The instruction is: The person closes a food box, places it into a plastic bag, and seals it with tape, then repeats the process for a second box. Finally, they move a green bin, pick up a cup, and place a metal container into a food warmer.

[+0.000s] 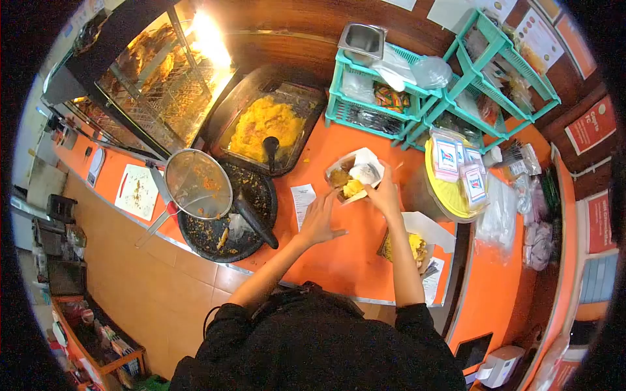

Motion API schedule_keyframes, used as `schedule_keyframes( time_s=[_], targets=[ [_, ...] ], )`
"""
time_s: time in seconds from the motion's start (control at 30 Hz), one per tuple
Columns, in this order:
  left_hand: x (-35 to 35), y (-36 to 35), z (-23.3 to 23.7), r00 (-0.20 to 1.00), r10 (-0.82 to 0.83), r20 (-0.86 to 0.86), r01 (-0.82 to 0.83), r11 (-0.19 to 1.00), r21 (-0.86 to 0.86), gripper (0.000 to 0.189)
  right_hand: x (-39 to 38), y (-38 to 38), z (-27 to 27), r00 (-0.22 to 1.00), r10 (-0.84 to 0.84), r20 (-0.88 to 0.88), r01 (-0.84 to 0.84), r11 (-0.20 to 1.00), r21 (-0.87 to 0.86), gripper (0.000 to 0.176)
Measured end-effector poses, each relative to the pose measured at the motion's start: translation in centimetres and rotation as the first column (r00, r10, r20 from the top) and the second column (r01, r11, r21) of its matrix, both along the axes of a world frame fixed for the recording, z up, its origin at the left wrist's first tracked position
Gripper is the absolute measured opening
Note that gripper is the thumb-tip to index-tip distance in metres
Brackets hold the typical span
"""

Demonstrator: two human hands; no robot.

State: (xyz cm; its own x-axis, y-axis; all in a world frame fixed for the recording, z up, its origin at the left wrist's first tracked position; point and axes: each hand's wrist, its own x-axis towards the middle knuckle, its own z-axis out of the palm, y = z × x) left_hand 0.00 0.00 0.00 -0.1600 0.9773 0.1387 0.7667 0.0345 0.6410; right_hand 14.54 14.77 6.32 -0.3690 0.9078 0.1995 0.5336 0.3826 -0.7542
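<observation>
An open paper takeaway box (334, 171) holds brown food, yellow rice and something white. At its right side, the fingers of my right hand (385, 194) grip the edge. My left hand (317, 223) is just below and left of this box, fingers spread and holding nothing. Under my right forearm is a second takeaway box (438, 236) with yellow rice, partly hidden by the arm. A printed paper slip (302, 201) lies on the orange counter (326, 274) beside my left hand.
Left of my hands are a metal strainer (195, 179), a round black pan (195, 244) and a cutting board (135, 193). Yellow rice (267, 124) fills a tray behind them, near a lit grill cabinet (156, 78). Teal racks (385, 127) and a yellow-lidded container (435, 182) stand right.
</observation>
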Motion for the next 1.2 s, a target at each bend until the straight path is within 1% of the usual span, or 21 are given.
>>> schedule_keyframes(
  time_s=[0.07,0.1,0.17,0.2,0.23,0.27,0.3,0.37,0.43,0.5,0.57,0.6,0.63,0.7,0.77,0.83,0.87,0.97,1.03,1.13,1.2],
  targets=[
    [-0.7,2.4,1.2,0.963,-0.1,0.249,0.045,0.975,0.219,0.076,-0.1,-0.5,0.3,0.96,0.053,-0.276,-0.202,0.813,-0.546,0.07],
    [-1.7,3.9,-0.4,0.958,-0.101,0.267,0.047,0.979,0.199,0.076,0.0,0.1,-0.1,0.965,0.041,-0.261,-0.187,0.802,-0.567,0.07],
    [-3.8,6.6,-5.0,0.794,0.072,0.603,-0.082,0.997,-0.012,0.048,0.4,1.5,-0.8,0.979,0.185,-0.09,-0.204,0.925,-0.319,0.063],
    [-4.7,7.6,-4.3,0.796,0.07,0.601,-0.077,0.997,-0.014,0.048,0.0,2.2,0.4,0.995,0.046,0.092,-0.022,0.969,-0.248,0.063],
    [-5.4,8.3,-3.5,0.801,0.156,0.578,-0.231,0.971,0.058,0.039,-0.2,3.3,-0.7,0.995,0.039,0.091,-0.015,0.967,-0.256,0.063],
    [-5.8,8.6,-2.7,0.79,0.249,0.56,-0.377,0.918,0.123,0.03,-0.4,4.0,-2.1,0.962,-0.072,0.264,0.122,0.976,-0.178,0.065],
    [-6.2,9.8,-2.9,0.792,0.248,0.558,-0.37,0.922,0.116,0.03,-0.7,5.0,-3.1,0.889,-0.191,0.416,0.239,0.969,-0.067,0.067],
    [-6.4,11.6,-4.0,0.755,0.374,0.54,-0.503,0.857,0.11,0.028,-2.4,4.4,-3.8,0.893,-0.182,0.411,0.265,0.952,-0.154,0.076],
    [-6.3,12.9,-4.3,0.755,0.407,0.514,-0.57,0.794,0.209,0.029,-4.1,3.8,-4.9,0.676,-0.492,0.548,0.515,0.848,0.126,0.083],
    [-5.8,13.1,-4.4,0.75,0.451,0.484,-0.623,0.727,0.289,0.029,-3.7,3.8,-8.5,0.681,-0.485,0.549,0.526,0.845,0.095,0.087],
    [-5.4,12.8,-3.0,0.845,0.535,-0.009,-0.509,0.81,0.29,0.035,-3.3,4.0,-13.4,0.678,-0.57,0.464,0.558,0.81,0.178,0.088],
    [-5.1,12.7,-2.3,0.865,0.496,-0.074,-0.465,0.849,0.251,0.025,-3.9,3.4,-11.2,0.775,-0.476,0.416,0.567,0.815,-0.123,0.081],
    [-5.0,13.3,-4.2,0.868,0.49,-0.083,-0.46,0.855,0.239,0.025,-3.8,3.5,-11.4,0.773,-0.474,0.422,0.572,0.809,-0.136,0.081],
    [-4.7,14.2,-5.6,0.926,0.362,-0.109,-0.364,0.931,0.001,0.031,-3.7,3.5,-11.3,0.806,-0.487,0.335,0.547,0.83,-0.107,0.068],
    [-4.2,14.0,-4.5,0.903,0.429,0.015,-0.428,0.902,-0.057,0.045,-3.3,3.6,-10.3,0.797,-0.488,0.356,0.548,0.832,-0.086,0.059],
    [-5.2,14.0,-3.9,0.973,0.215,-0.086,-0.223,0.97,-0.098,0.044,-3.1,3.5,-7.7,0.807,-0.386,0.446,0.527,0.813,-0.249,0.052],
    [-5.7,14.0,-4.0,0.973,0.213,-0.089,-0.222,0.97,-0.103,0.044,-2.9,3.2,-7.9,0.808,-0.385,0.447,0.527,0.811,-0.255,0.052],
    [-7.0,14.4,-4.7,0.98,0.176,0.097,-0.155,0.969,-0.193,0.043,-2.4,2.9,-8.4,0.844,-0.375,0.383,0.497,0.814,-0.3,0.045],
    [-6.6,13.2,-5.1,0.881,0.142,0.451,-0.233,0.96,0.152,0.041,-1.3,1.0,-8.6,0.915,-0.372,-0.157,0.353,0.926,-0.133,0.04],
    [-6.1,12.8,-6.0,0.806,0.11,0.581,-0.27,0.943,0.196,0.036,-1.0,0.3,-9.2,0.896,-0.379,-0.23,0.372,0.925,-0.075,0.039],
    [-6.1,13.1,-6.3,0.826,0.159,0.541,-0.28,0.949,0.147,0.036,-1.0,0.9,-9.6,0.887,-0.415,-0.202,0.402,0.91,-0.104,0.04]
  ],
)
